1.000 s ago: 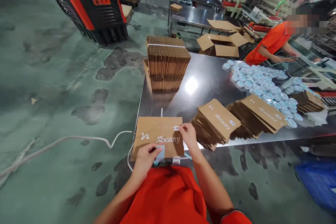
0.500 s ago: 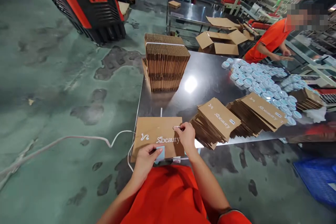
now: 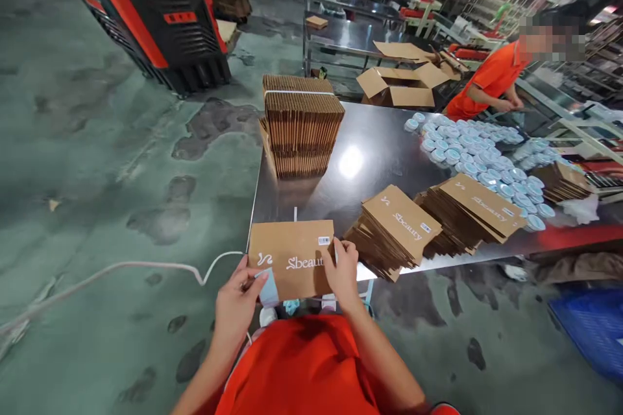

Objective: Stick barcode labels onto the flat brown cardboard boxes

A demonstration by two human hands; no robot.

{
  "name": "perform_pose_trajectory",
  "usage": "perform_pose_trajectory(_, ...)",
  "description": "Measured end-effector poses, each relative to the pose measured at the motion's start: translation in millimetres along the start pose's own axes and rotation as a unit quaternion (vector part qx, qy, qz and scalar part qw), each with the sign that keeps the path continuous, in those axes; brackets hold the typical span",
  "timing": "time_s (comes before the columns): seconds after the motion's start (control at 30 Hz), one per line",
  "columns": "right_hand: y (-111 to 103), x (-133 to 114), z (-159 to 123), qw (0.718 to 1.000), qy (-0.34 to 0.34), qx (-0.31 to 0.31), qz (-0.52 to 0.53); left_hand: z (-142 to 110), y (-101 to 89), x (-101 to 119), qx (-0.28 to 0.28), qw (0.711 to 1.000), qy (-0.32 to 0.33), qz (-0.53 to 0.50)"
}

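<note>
A flat brown cardboard box [image 3: 292,256] printed "Sbeauty" lies at the near corner of the steel table [image 3: 384,142], with a small white barcode sticker [image 3: 324,240] near its upper right corner. My right hand [image 3: 342,272] grips the box's right edge, fingers curled over it. My left hand [image 3: 237,298] is at the box's lower left corner, pinching a pale blue sheet [image 3: 268,288], apparently sticker backing.
A tall strapped bundle of flat boxes [image 3: 302,126] stands at the table's far left. Two fanned piles of stickered boxes [image 3: 402,227] [image 3: 474,211] lie to the right, with several white-blue jars [image 3: 467,146] behind. A co-worker in orange [image 3: 491,81] stands at the far right. A white cord [image 3: 146,267] crosses the floor.
My right hand left the sticker, which now sits on the box, and moved down to the box's right edge. My left hand shifted left off the box, still with the blue sheet.
</note>
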State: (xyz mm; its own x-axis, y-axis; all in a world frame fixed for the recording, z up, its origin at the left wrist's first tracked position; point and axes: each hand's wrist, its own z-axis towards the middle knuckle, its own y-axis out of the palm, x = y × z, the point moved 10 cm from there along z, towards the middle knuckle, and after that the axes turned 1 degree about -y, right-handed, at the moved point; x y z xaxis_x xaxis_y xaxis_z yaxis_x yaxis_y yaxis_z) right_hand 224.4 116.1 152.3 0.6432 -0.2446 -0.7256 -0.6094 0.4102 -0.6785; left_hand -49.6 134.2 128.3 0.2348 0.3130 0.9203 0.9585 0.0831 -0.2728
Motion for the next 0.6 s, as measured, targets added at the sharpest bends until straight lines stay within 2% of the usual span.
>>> perform_pose_trajectory(0.1, -8.7, -22.0, -7.0, 0.993, -0.014, 0.009, 0.12, -14.6, -1.3, 17.3, 0.0, 1.0, 0.015, 0.015)
perform_pose_trajectory(0.17, -24.6, -26.3, 0.7, 0.973, -0.015, 0.001, 0.232, -31.5, -4.7, 47.7, 0.007, 0.996, 0.083, 0.011)
perform_pose_trajectory(0.2, -41.2, -20.8, 9.6, 0.963, -0.008, 0.02, 0.268, -40.3, -5.3, 63.9, 0.003, 0.993, 0.12, -0.005)
perform_pose_trajectory(0.27, -93.8, 9.6, 33.0, 0.952, 0.023, 0.125, 0.278, -52.6, -5.3, 87.2, -0.006, 0.985, 0.164, -0.053)
perform_pose_trajectory(0.33, -154.3, 55.4, 52.5, 0.932, 0.075, 0.262, 0.239, -52.9, 0.6, 90.8, -0.024, 0.985, 0.142, -0.097)
perform_pose_trajectory(0.37, -173.8, 78.7, 62.2, 0.928, 0.112, 0.286, 0.213, -49.9, 6.6, 86.9, -0.038, 0.986, 0.115, -0.111)
perform_pose_trajectory(0.43, -197.8, 119.7, 73.2, 0.929, 0.207, 0.289, 0.1, -43.1, 24.2, 75.9, -0.083, 0.986, 0.059, -0.128)
perform_pose_trajectory(0.5, -208.0, 138.1, 69.8, 0.922, 0.261, 0.284, -0.035, -39.1, 39.1, 70.1, -0.118, 0.983, 0.037, -0.139)
perform_pose_trajectory(0.57, -201.3, 128.8, 59.3, 0.924, 0.237, 0.282, -0.108, -38.8, 48.8, 70.0, -0.141, 0.978, 0.036, -0.15)
perform_pose_trajectory(0.6, -190.7, 116.7, 53.2, 0.935, 0.204, 0.272, -0.106, -40.2, 52.7, 71.1, -0.153, 0.975, 0.037, -0.154)
